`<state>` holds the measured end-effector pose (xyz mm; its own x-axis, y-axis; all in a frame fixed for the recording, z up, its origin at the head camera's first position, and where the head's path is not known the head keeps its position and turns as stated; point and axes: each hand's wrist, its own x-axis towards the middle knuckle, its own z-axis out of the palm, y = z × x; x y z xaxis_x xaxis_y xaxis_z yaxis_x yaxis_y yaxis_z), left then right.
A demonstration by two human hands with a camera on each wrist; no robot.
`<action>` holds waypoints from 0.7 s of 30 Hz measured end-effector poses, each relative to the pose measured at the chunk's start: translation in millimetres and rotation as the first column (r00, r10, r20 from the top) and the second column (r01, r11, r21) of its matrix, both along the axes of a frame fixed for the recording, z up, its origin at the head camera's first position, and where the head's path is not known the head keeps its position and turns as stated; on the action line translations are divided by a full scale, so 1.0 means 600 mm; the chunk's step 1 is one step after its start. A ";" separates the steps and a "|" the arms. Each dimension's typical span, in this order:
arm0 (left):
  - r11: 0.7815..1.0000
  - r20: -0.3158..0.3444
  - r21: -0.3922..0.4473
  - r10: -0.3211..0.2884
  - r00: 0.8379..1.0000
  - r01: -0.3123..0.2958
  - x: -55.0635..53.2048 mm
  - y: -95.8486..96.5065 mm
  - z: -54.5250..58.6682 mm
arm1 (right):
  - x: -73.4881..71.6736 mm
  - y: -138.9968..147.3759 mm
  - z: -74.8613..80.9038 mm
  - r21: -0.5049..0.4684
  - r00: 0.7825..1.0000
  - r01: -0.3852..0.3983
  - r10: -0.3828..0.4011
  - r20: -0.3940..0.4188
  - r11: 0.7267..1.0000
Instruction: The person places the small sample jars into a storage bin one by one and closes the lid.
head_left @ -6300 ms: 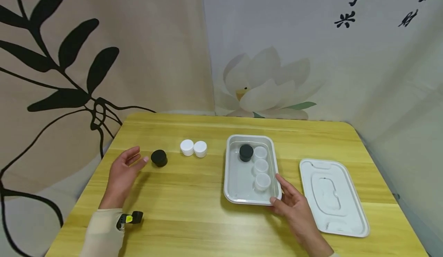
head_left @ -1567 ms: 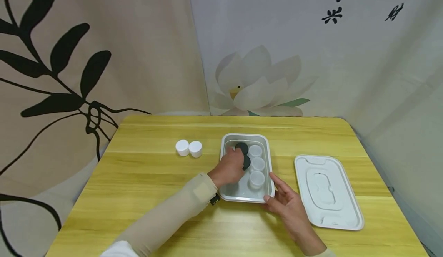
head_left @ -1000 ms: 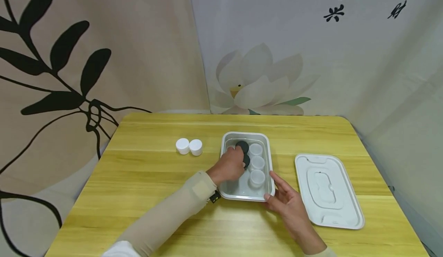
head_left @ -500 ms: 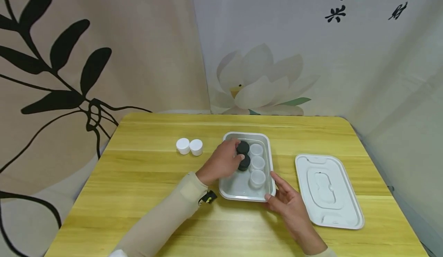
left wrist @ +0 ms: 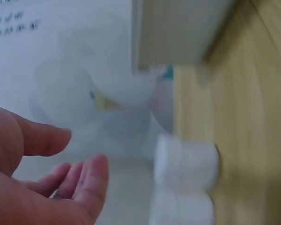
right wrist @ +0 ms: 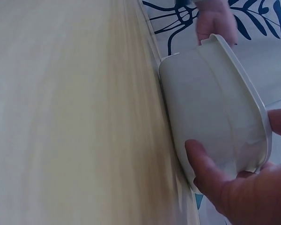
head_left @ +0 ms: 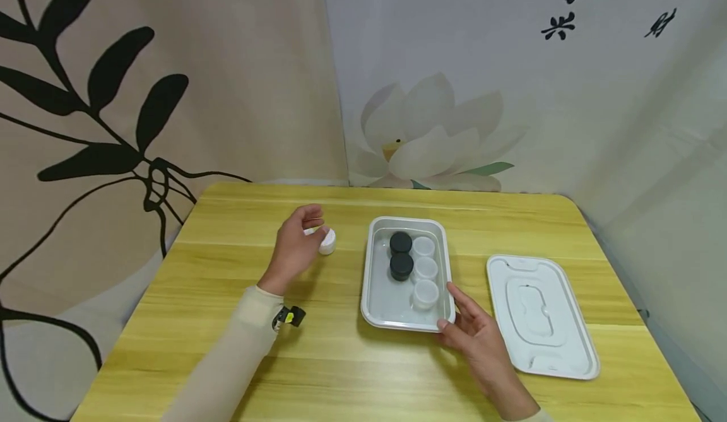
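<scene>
In the head view my left hand point(head_left: 294, 242) is over two small white round jars on the table, partly hiding them; one white jar point(head_left: 327, 243) shows beside the thumb. The left wrist view has both jars, blurred, a little apart from the loosely bent fingers point(left wrist: 96, 180), with nothing held. My right hand point(head_left: 483, 346) holds the near right corner of a white rectangular box point(head_left: 379, 305), thumb and fingers around its outer wall point(right wrist: 206, 103). Inside stand two black round jars point(head_left: 401, 266) in a column, alongside three translucent whitish ones point(head_left: 425, 294).
To the right of the box lies its white lid point(head_left: 542, 315), flat on the wooden table point(head_left: 335, 371). Behind the table hangs a printed cloth point(head_left: 431, 125) with a lotus, leaves and black characters. A small camera point(head_left: 289, 316) is strapped to the left wrist.
The left hand set a second black jar in the box, let it go, and moved left out of the box to the white jars. The right hand has stayed at the box corner.
</scene>
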<state>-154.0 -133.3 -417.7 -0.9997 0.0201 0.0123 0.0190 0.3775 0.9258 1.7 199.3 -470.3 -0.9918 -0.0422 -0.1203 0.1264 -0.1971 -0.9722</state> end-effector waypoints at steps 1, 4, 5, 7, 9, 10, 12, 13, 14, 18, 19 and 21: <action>1.000 -0.004 0.009 0.022 1.000 -0.022 -0.003 -0.013 -0.007 | 0.000 0.000 -0.001 0.000 1.000 0.000 0.000 0.002 1.000; 0.996 0.014 0.033 0.080 0.997 -0.080 -0.008 -0.050 -0.032 | -0.001 0.001 -0.002 0.005 1.000 -0.001 0.001 0.011 1.000; 0.995 0.026 0.040 0.095 0.995 -0.096 -0.010 -0.060 -0.040 | -0.001 0.002 -0.002 0.009 1.000 0.000 0.000 0.016 1.000; 0.991 0.056 0.065 0.114 0.992 -0.118 -0.013 -0.076 -0.057 | -0.001 0.003 -0.001 0.018 1.000 -0.001 0.000 0.023 1.000; 0.987 0.083 0.098 0.120 0.989 -0.128 -0.015 -0.086 -0.071 | -0.001 0.005 0.000 0.018 1.000 -0.001 0.001 0.020 1.000; 0.984 0.098 0.122 0.120 0.988 -0.131 -0.018 -0.089 -0.079 | -0.001 0.006 0.000 0.015 1.000 -0.001 0.001 0.016 1.000; 0.978 0.125 0.166 0.110 0.986 -0.130 -0.021 -0.094 -0.093 | -0.001 0.007 0.000 0.008 1.000 -0.004 0.004 0.007 1.000; 0.974 0.137 0.186 0.102 0.985 -0.126 -0.023 -0.094 -0.100 | -0.001 0.007 -0.001 0.004 1.000 -0.006 0.006 0.004 1.000; 0.973 0.150 0.198 0.091 0.984 -0.120 -0.024 -0.095 -0.106 | -0.001 0.007 -0.001 0.001 1.000 -0.007 0.007 0.001 1.000; 0.971 0.181 0.220 0.057 0.982 -0.097 -0.028 -0.096 -0.125 | -0.001 0.006 -0.003 0.006 1.000 -0.011 0.011 0.009 1.000; 0.971 0.182 0.221 0.055 0.982 -0.095 -0.029 -0.095 -0.128 | -0.001 0.006 -0.003 0.008 1.000 -0.012 0.012 0.010 1.000; 0.972 0.184 0.216 0.057 0.981 -0.097 -0.031 -0.094 -0.132 | -0.001 0.007 -0.004 0.010 1.000 -0.012 0.012 0.013 1.000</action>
